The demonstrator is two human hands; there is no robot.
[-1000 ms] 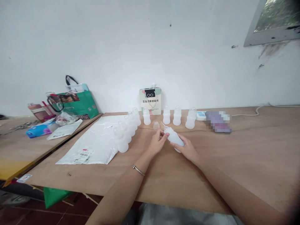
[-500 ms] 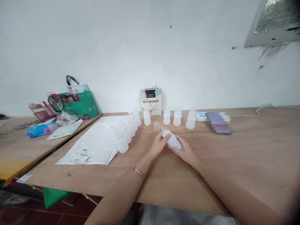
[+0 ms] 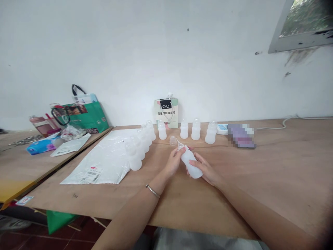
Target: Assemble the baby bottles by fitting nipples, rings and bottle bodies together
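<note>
Both hands hold one frosted white baby bottle (image 3: 192, 167), tilted with its top pointing away to the left. My left hand (image 3: 174, 160) is closed round the collar at its upper end. Lower down, my right hand (image 3: 204, 167) wraps the body with the thumb across it. A clear teat shows at the top of the held bottle. Just beyond it lies a clear dome cap (image 3: 173, 140) on the table. Several similar capped bottles stand upright, some in a slanting row at the left (image 3: 135, 160), others along the back (image 3: 196, 130).
A white plastic mailer (image 3: 104, 156) lies left of the bottles. Against the wall stands a small paper bag (image 3: 166, 113). A white box (image 3: 222, 129) and a pixelated flat item (image 3: 240, 136) lie at right. On the left table are a green bag (image 3: 91, 116) and a tissue pack (image 3: 43, 144).
The lower end of the held bottle has come down towards me, and more of its body shows. My right hand has shifted its hold, its thumb now across the body.
</note>
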